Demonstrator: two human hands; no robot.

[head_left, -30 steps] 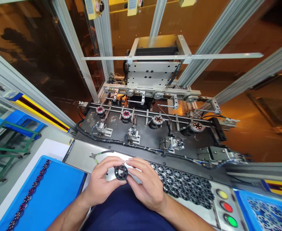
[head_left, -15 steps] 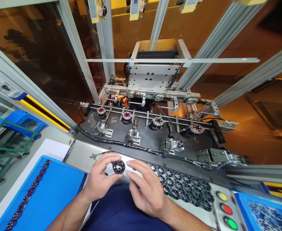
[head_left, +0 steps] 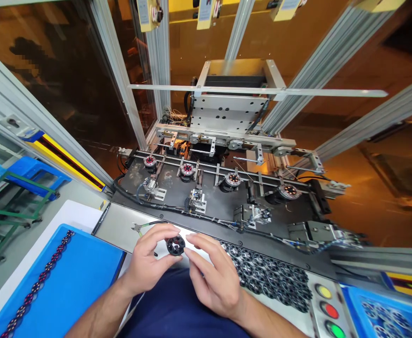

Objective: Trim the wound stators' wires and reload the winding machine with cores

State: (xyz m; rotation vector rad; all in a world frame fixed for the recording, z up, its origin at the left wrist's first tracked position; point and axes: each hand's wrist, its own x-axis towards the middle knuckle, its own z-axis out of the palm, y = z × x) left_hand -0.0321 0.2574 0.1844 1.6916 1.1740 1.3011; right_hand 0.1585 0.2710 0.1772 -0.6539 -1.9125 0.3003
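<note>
- The small black round toothed stator core [head_left: 175, 245] sits pinched in the fingers [head_left: 156, 233] of the left hand [head_left: 148, 263], held above the near edge of the steel tabletop [head_left: 118, 225], just off its bare left part.
- The left hand's thumb and forefinger curl closed on the core's left rim, thumb below and forefinger arched over the top.
- The right hand [head_left: 216, 281] lies just beside the core on its right, its fingertips touching or all but touching the rim; the fingers are stretched and loosely parted, gripping nothing that can be made out.
- A pair of small cutters with green-and-black handles [head_left: 143, 227] lies on the tabletop just beyond the left hand, near the left end of the steel plate.
- A heap of like black toothed cores [head_left: 269, 274] is spread over the tabletop's near edge to the right of the right hand.
- Past that heap, at the near right corner, stand three round buttons, yellow [head_left: 323, 291], red [head_left: 329, 310] and green [head_left: 334, 330], one behind the other.
- A flat blue plastic tray [head_left: 75, 281] fills the near left corner, with a row of copper-wound cores [head_left: 40, 286] along its left side.
- A second blue tray [head_left: 385, 314] with pale ring parts shows at the far right.
- Along the tabletop's far edge, four wound cores sit on black machine posts [head_left: 233, 179] in a row under a steel rail.
</note>
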